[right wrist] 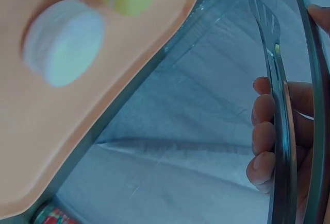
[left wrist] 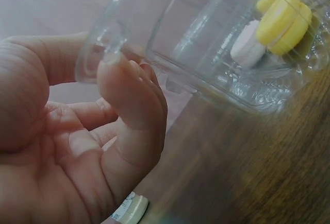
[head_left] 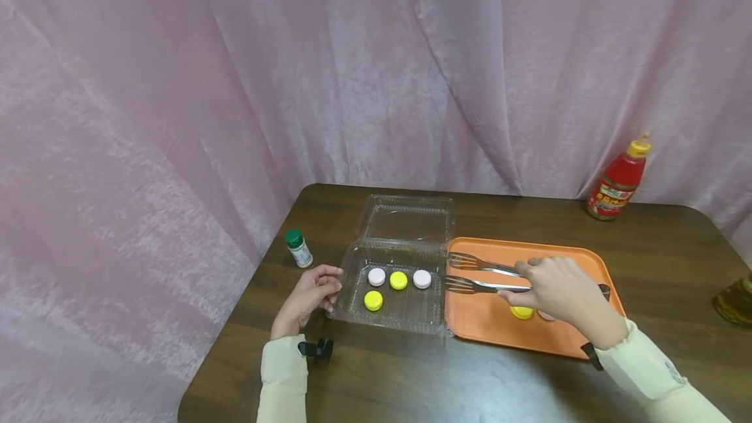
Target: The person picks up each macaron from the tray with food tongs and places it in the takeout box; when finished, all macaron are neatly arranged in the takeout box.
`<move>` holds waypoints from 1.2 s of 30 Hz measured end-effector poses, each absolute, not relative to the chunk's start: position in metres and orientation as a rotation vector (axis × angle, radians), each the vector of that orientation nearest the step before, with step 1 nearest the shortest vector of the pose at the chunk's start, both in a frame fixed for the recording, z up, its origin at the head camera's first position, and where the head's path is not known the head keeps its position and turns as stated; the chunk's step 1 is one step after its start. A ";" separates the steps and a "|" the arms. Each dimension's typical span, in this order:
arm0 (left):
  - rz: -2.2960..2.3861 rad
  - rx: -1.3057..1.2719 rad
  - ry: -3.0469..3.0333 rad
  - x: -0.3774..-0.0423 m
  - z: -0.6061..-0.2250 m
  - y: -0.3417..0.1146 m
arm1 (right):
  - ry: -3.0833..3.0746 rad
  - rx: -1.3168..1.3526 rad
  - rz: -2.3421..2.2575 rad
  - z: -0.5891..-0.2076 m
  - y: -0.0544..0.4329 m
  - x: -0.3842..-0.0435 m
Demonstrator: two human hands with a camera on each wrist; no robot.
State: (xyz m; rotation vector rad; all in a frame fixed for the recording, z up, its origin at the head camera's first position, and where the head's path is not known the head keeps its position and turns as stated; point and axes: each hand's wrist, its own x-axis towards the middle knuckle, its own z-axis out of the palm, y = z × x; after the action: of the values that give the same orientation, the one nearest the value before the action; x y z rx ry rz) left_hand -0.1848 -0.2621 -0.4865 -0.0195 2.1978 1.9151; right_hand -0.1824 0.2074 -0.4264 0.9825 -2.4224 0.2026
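Observation:
Thumb and fingers of my left hand (head_left: 310, 294) pinch the left edge of a clear plastic clamshell container (head_left: 388, 323), its lid (head_left: 408, 220) folded back. Two white and two yellow macarons sit inside, one being a yellow macaron (head_left: 373, 300) at the front. My right hand (head_left: 561, 292) grips metal tongs (head_left: 490, 288), whose slotted tips are spread apart with nothing between them, over the orange tray's left edge. On that tray (head_left: 478, 328), a yellow macaron (head_left: 521, 313) and a white macaron (right wrist: 67, 44) lie below the right hand, partly hidden by it in the head view.
A small green-capped bottle (head_left: 299, 250) stands left of the container. At the back right is a red sauce bottle (head_left: 618, 181) with a yellow cap. A dark amber vessel (head_left: 737, 300) shows at the right edge. Pink curtains (head_left: 376, 70) hang behind the wooden table (head_left: 376, 377).

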 end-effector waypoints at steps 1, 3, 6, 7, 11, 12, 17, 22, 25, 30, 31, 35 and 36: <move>1.914 -0.022 2.198 -0.185 -0.486 -0.262 | -2.410 0.979 0.204 -0.427 0.210 -0.182; 1.917 -0.027 2.196 -0.185 -0.487 -0.262 | -2.382 0.965 0.211 -0.428 0.215 -0.182; 1.917 -0.032 2.199 -0.186 -0.486 -0.262 | -2.343 0.956 0.203 -0.428 0.221 -0.183; 1.918 -0.033 2.200 -0.186 -0.486 -0.263 | -2.337 0.956 0.199 -0.428 0.223 -0.183; 1.922 -0.038 2.197 -0.186 -0.486 -0.263 | -2.361 0.944 0.176 -0.428 0.231 -0.180; 1.921 -0.041 2.193 -0.185 -0.483 -0.263 | -2.367 0.938 0.175 -0.428 0.233 -0.180; 1.925 -0.045 2.188 -0.186 -0.482 -0.262 | -2.404 0.888 0.158 -0.430 0.244 -0.175; 1.913 -0.058 2.199 -0.187 -0.487 -0.264 | -2.468 0.849 0.144 -0.434 0.257 -0.166; 1.911 -0.040 2.193 -0.186 -0.489 -0.264 | -2.515 0.816 0.153 -0.436 0.264 -0.160; 1.927 -0.004 2.179 -0.185 -0.491 -0.264 | -2.563 0.800 0.153 -0.437 0.276 -0.156; 1.928 -0.001 2.179 -0.185 -0.491 -0.264 | -2.552 0.816 0.150 -0.438 0.279 -0.156; 1.932 0.002 2.182 -0.185 -0.491 -0.264 | -2.500 0.895 0.119 -0.439 0.289 -0.158; 1.933 0.004 2.183 -0.185 -0.490 -0.264 | -2.507 0.904 0.118 -0.440 0.291 -0.159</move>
State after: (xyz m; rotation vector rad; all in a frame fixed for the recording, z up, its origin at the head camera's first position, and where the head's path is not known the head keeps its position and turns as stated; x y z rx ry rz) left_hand -0.1845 -0.2640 -0.4903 0.0044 2.1826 1.9329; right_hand -0.1586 0.2908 -0.4395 0.9041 -2.5073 0.1177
